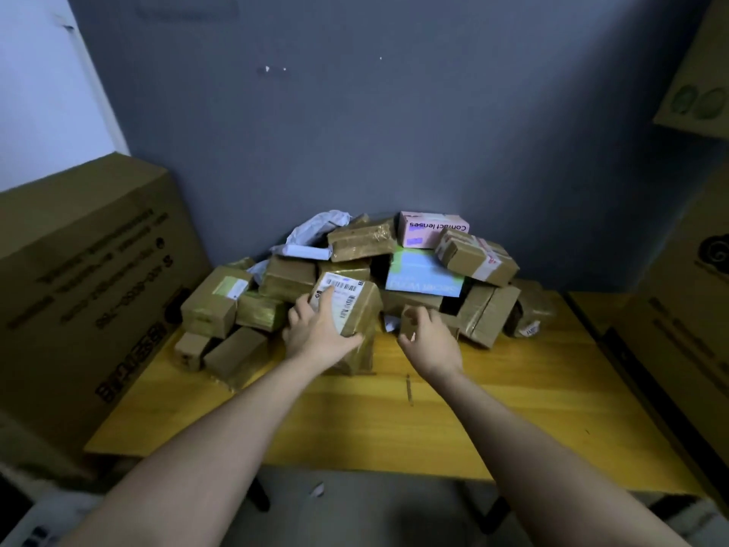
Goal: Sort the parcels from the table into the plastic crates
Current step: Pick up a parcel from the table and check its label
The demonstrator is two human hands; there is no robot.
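Note:
A heap of taped brown parcels [363, 238] lies against the grey wall at the back of a yellow wooden table [493, 408]. My left hand [319, 329] grips a brown parcel with a white barcode label [349, 305] at the front of the heap. My right hand [428, 337] closes its fingers on a small brown parcel [408, 323] just to the right. A pink "Contact lenses" box [432, 229] and a blue-green box [424, 272] sit in the heap. No plastic crate is in view.
A large cardboard carton [79, 278] stands at the table's left, and more cartons [694, 270] at the right. White plastic mailers [315, 234] lie at the heap's back left. The table's front half [355, 436] is bare wood.

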